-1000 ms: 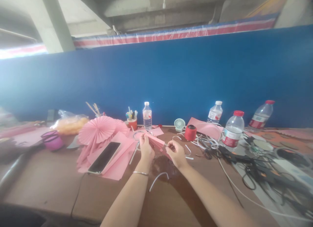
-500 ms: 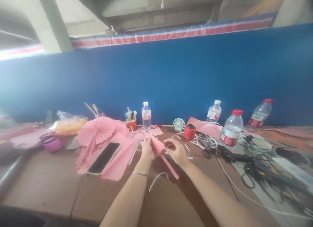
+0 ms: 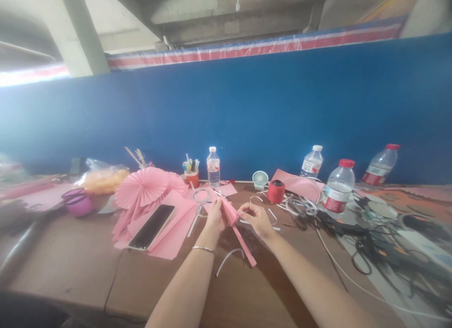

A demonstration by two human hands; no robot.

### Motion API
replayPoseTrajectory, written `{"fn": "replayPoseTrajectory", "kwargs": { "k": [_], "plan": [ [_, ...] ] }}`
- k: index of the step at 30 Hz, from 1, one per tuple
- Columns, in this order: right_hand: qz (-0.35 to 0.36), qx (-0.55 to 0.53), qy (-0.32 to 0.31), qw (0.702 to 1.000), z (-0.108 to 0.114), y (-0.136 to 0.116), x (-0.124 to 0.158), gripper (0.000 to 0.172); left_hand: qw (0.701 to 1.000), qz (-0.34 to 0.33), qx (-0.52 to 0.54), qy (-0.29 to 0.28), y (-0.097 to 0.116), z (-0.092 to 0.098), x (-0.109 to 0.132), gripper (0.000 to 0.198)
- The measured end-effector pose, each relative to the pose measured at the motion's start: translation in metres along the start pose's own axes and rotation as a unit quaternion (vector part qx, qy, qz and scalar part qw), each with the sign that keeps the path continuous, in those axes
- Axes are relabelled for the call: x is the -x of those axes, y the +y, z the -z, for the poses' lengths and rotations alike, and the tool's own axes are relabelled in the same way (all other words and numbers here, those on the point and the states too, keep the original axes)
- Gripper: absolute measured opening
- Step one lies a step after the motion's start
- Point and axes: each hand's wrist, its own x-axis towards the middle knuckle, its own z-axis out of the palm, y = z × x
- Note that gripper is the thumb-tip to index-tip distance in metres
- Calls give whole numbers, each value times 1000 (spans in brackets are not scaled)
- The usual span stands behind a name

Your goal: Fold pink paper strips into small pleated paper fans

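- Well left of the grip sits a pink paper fan (image 3: 141, 187), with a phone (image 3: 151, 227) on pink sheets (image 3: 173, 241) nearer in.
- The left hand (image 3: 214, 218) is closed tight on the top end of the pleated pink paper (image 3: 244, 245), which slants down from the grip towards the person.
- Just below the grip, a white strip (image 3: 228, 258) lies on the table (image 3: 70, 262).
- The right hand (image 3: 257, 220), fingers curled, pinches that same top end.
- Just beyond it stands a red spool (image 3: 275, 191).

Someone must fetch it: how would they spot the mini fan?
Follow the blue wall down to the back edge of the table. Just left of the red cylinder stands the mini fan, the only pale, round-grilled thing among the water bottles.
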Motion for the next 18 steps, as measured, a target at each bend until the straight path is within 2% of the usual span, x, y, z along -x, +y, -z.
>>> {"fn": "replayPoseTrajectory", "kwargs": {
  "k": [10,15,18],
  "plan": [
    [-68,-87,-27,993,-5,-5,-1,15,996,-35,-40,-65,4,-9,11,27],
    [-194,-194,-55,960,-11,-5,2,21,989,-48,-55,-127,8,-15,20,25],
    [-252,-182,-20,950,-16,1,5,23,982,-51,-63,-173,7,-21,28,22]
  ]
}}
